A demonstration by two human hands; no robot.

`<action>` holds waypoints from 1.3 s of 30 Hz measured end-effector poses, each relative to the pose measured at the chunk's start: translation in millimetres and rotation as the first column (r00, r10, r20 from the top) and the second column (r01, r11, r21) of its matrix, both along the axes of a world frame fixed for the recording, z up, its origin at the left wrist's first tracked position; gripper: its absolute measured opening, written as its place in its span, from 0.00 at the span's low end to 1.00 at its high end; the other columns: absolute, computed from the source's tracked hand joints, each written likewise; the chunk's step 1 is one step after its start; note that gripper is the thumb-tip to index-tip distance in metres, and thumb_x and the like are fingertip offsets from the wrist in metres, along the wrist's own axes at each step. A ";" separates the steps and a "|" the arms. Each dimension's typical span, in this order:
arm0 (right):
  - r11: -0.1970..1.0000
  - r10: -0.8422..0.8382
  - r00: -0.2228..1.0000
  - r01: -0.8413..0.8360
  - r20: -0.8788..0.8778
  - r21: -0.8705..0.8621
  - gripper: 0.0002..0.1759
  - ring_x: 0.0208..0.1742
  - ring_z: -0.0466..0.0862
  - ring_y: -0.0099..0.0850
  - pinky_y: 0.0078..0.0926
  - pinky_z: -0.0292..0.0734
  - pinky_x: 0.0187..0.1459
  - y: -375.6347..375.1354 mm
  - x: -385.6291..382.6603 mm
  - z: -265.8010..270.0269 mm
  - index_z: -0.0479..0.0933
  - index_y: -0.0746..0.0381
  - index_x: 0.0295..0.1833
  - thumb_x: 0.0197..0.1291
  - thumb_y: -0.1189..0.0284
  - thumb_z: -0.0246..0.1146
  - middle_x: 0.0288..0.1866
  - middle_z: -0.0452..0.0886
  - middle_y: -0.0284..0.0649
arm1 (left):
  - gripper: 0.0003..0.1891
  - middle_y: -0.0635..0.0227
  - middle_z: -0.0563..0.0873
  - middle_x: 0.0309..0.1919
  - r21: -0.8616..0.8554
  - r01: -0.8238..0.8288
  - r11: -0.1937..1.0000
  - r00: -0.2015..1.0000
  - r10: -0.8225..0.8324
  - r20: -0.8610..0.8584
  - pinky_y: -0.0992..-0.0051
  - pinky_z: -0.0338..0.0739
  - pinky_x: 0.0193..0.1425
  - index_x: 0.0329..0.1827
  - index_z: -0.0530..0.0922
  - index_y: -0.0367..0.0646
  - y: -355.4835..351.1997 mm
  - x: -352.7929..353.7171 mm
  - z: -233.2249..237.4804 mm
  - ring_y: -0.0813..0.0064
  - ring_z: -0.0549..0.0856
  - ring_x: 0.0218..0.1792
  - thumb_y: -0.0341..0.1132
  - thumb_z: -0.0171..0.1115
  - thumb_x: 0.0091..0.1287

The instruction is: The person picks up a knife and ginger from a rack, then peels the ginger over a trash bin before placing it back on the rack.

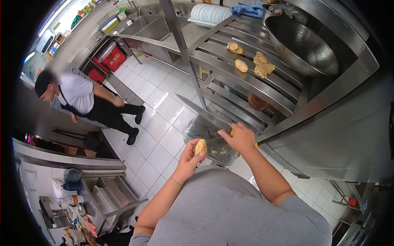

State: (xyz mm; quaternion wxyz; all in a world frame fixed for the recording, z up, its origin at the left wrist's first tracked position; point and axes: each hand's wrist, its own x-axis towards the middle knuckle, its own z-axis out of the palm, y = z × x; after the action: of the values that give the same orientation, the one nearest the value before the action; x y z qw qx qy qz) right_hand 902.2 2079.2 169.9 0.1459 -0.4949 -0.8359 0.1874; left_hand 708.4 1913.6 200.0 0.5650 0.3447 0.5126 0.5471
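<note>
My left hand (189, 162) is closed around a pale yellow piece of ginger (200, 146), its skin apparently peeled off. In my right hand (241, 138) is a large kitchen knife (205, 114), its long blade pointing up and left; bits of its yellow handle show around my fingers. Below both hands is a bin lined with a clear plastic bag (195, 130), with some scraps inside. On the slatted metal rack (283, 95) lie a knobbly piece of ginger (263, 65) and two smaller pale pieces, one nearer piece (241, 65) and one farther piece (234, 48).
A big steel colander (301, 45) leans at the rack's right end, near a blue cloth (247, 10). White plates (210, 15) stand in a row by the sinks (152, 30). At left, another person (88, 96) is on the tiled floor (158, 123). Metal drawers (108, 194) are lower left.
</note>
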 end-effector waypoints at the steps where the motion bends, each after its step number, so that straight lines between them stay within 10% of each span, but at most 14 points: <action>1: 0.999 -0.024 1.000 0.024 -0.017 -0.028 0.32 0.50 0.89 0.50 0.50 0.82 0.52 -0.7 -0.9 -0.1 0.86 0.61 0.44 0.74 0.41 0.58 0.46 0.86 0.49 | 0.25 0.65 0.84 0.46 0.004 -0.008 1.000 1.000 0.008 -0.003 0.78 0.76 0.47 0.75 0.68 0.42 0.3 0.6 -0.5 0.80 0.80 0.41 0.33 0.62 0.78; 9: 0.992 -0.013 0.992 -0.004 -0.129 -0.126 0.32 0.48 0.89 0.52 0.49 0.82 0.51 -5.9 0.7 -4.1 0.85 0.63 0.44 0.67 0.40 0.67 0.45 0.88 0.50 | 0.25 0.71 0.83 0.49 -0.017 0.012 1.000 0.999 -0.012 -0.043 0.79 0.76 0.48 0.76 0.71 0.42 2.8 1.0 1.9 0.84 0.79 0.43 0.33 0.64 0.78; 14: 0.858 -0.122 0.939 -0.064 -0.322 -0.509 0.39 0.51 0.91 0.50 0.44 0.83 0.51 -18.0 1.1 30.1 0.86 0.68 0.52 0.57 0.40 0.76 0.47 0.90 0.55 | 0.26 0.74 0.82 0.55 -0.028 0.025 0.999 0.998 -0.027 -0.051 0.80 0.77 0.53 0.77 0.72 0.43 3.0 -0.3 1.1 0.86 0.79 0.47 0.32 0.65 0.78; 21: 0.853 -0.025 0.863 -0.244 -0.504 -0.461 0.27 0.30 0.79 0.24 0.30 0.76 0.35 -29.2 9.7 37.7 0.85 0.65 0.37 0.55 0.51 0.83 0.28 0.85 0.37 | 0.25 0.72 0.82 0.57 0.047 0.033 0.998 0.993 -0.028 -0.112 0.80 0.76 0.56 0.76 0.72 0.41 5.0 4.3 0.7 0.85 0.79 0.52 0.29 0.65 0.77; 32: 0.906 -0.022 0.929 -0.137 -0.368 -0.400 0.33 0.28 0.83 0.29 0.33 0.78 0.35 -29.7 14.3 46.6 0.85 0.64 0.34 0.47 0.43 0.84 0.26 0.85 0.40 | 0.25 0.71 0.83 0.59 0.033 0.057 0.998 0.984 -0.051 -0.173 0.78 0.76 0.61 0.75 0.72 0.38 6.5 7.6 7.5 0.82 0.80 0.57 0.29 0.66 0.77; 39: 0.921 0.003 0.951 -0.123 -0.310 -0.370 0.34 0.27 0.87 0.37 0.35 0.81 0.35 -31.5 14.3 52.1 0.83 0.62 0.28 0.44 0.41 0.84 0.24 0.86 0.41 | 0.25 0.71 0.87 0.49 0.067 0.078 0.995 0.909 -0.043 -0.415 0.79 0.77 0.47 0.74 0.76 0.39 7.4 10.9 16.2 0.83 0.80 0.41 0.33 0.69 0.76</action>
State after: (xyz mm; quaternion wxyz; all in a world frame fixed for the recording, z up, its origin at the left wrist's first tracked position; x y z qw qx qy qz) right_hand 916.5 2047.8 222.0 0.1663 -0.4517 -0.7659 0.4262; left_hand 719.3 1921.0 216.2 0.4461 0.4909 0.5866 0.4647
